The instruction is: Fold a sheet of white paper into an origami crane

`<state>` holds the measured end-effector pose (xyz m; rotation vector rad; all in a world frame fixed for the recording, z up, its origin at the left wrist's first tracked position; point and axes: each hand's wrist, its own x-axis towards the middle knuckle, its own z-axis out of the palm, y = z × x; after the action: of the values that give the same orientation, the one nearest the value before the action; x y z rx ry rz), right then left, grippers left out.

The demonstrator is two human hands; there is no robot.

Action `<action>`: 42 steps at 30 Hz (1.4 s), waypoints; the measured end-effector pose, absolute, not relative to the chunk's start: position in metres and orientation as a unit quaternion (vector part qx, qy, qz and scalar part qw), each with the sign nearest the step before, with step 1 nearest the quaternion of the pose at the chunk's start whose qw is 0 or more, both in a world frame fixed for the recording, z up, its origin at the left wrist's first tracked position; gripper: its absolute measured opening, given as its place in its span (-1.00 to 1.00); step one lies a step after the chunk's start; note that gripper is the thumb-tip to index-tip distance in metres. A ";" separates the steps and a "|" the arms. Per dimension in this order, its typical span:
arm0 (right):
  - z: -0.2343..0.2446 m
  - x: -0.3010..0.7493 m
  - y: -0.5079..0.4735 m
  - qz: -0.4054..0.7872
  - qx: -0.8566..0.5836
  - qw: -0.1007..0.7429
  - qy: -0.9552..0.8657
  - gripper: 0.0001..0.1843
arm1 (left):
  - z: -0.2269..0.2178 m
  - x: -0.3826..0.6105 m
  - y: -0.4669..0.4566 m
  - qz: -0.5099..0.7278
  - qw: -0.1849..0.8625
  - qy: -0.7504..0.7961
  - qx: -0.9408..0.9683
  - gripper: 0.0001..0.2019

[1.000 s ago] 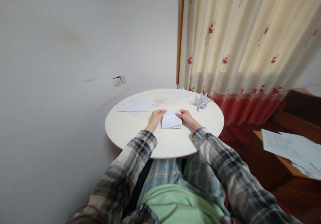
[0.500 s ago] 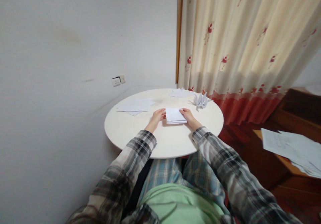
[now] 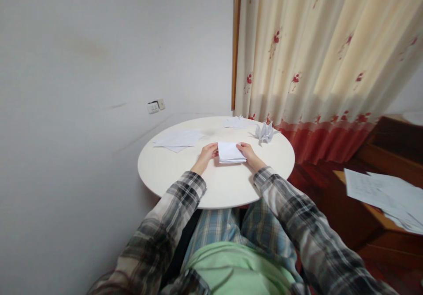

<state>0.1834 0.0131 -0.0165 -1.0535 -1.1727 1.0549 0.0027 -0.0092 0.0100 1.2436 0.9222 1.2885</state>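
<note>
A white sheet of paper folded into a small layered rectangle is held between my hands, just above the round white table. My right hand pinches its right edge, thumb on top and the other fingers hidden beneath. At the left edge, my left hand has its fingers closed against the paper, their tips partly hidden. The open layers of the fold face me.
Flat paper sheets lie on the table's left side. Toward the back are more paper pieces and a crumpled paper. Beyond stand a wall and a flowered curtain. On the right, papers cover a wooden piece of furniture.
</note>
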 end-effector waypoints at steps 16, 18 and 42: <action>-0.012 0.182 0.005 0.487 -0.429 0.571 -0.502 -0.82 | 0.010 0.001 -0.010 0.549 0.509 0.380 0.543 -0.67; -0.012 0.183 0.004 0.485 -0.426 0.571 -0.507 -0.82 | 0.009 0.001 -0.009 0.555 0.497 0.383 0.546 -0.73; -0.006 0.174 -0.004 0.525 -0.335 0.611 -0.489 -0.61 | -0.002 -0.003 0.001 0.516 0.459 0.462 0.557 -0.84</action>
<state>0.1737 -0.0042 -0.0058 -0.7729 -1.1283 1.2105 -0.0027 0.0007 -0.0019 1.3706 1.1366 1.2696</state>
